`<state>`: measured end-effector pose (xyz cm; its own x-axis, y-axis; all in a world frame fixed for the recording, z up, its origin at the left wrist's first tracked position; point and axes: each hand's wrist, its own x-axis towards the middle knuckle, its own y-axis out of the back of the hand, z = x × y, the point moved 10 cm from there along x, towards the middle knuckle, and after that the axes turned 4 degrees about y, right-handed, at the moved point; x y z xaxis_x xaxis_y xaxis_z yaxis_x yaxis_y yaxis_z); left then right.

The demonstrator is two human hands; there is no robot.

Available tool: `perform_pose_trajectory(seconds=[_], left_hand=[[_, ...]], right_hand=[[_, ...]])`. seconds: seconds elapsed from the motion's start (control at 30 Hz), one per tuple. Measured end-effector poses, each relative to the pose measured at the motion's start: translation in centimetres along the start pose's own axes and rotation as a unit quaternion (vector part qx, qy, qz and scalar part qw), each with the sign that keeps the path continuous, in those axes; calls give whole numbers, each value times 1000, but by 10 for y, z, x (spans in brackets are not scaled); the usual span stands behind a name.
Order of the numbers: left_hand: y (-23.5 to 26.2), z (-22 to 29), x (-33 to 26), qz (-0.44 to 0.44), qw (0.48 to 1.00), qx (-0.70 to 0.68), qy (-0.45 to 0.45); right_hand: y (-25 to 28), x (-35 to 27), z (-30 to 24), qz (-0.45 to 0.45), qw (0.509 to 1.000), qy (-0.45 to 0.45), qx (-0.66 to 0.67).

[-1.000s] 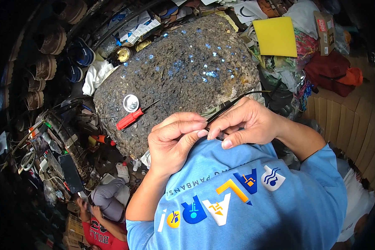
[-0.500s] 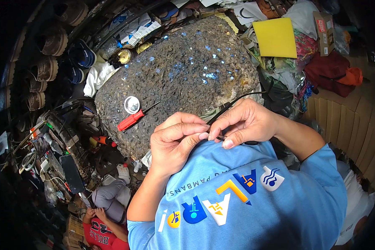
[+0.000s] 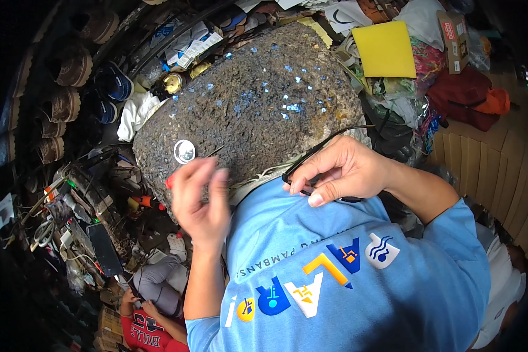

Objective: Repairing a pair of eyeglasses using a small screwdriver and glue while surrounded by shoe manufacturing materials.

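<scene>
My right hand [image 3: 349,173] pinches a pair of black eyeglasses [image 3: 311,154] just above my lap. One thin temple arm slants up past the fingers to the right; much of the frame is hidden by the hand. My left hand [image 3: 200,202], smeared by motion, is off to the left with fingers apart and nothing visible in them. It passes in front of a red-handled screwdriver [image 3: 169,181] lying on a big rough stone [image 3: 258,100]; only the handle's end and the thin shaft show. Beside the screwdriver sits a small round silver-and-white lid [image 3: 184,151].
A yellow foam sheet [image 3: 384,51] and a dark red bag [image 3: 466,100] lie beyond the stone at right. Brown shoes [image 3: 63,104] line the left side, above a cluttered heap of tools. A person in a red shirt [image 3: 149,331] sits at lower left.
My left hand has let go of the eyeglasses and moved left to the screwdriver. My right hand keeps its hold in nearly the same place.
</scene>
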<state>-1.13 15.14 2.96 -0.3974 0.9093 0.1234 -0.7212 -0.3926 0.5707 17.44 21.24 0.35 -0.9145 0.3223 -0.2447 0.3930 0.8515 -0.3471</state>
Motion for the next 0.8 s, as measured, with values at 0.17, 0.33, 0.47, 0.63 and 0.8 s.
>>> perform_pose_trajectory(seconds=[0.17,0.33,0.47,0.63,0.8], left_hand=[[44,-41,-18,83,982,170,-23],[46,-60,-21,22,986,165,-7],[39,-67,-19,-13,986,168,-18],[39,-70,-15,-26,985,166,-27],[36,-62,-15,-57,979,184,-72]], right_hand=[[12,2,18,56,995,-39,78],[13,8,24,63,991,-76,88],[15,10,26,60,988,-118,83],[17,10,27,65,989,-110,75],[20,11,26,60,992,-95,51]])
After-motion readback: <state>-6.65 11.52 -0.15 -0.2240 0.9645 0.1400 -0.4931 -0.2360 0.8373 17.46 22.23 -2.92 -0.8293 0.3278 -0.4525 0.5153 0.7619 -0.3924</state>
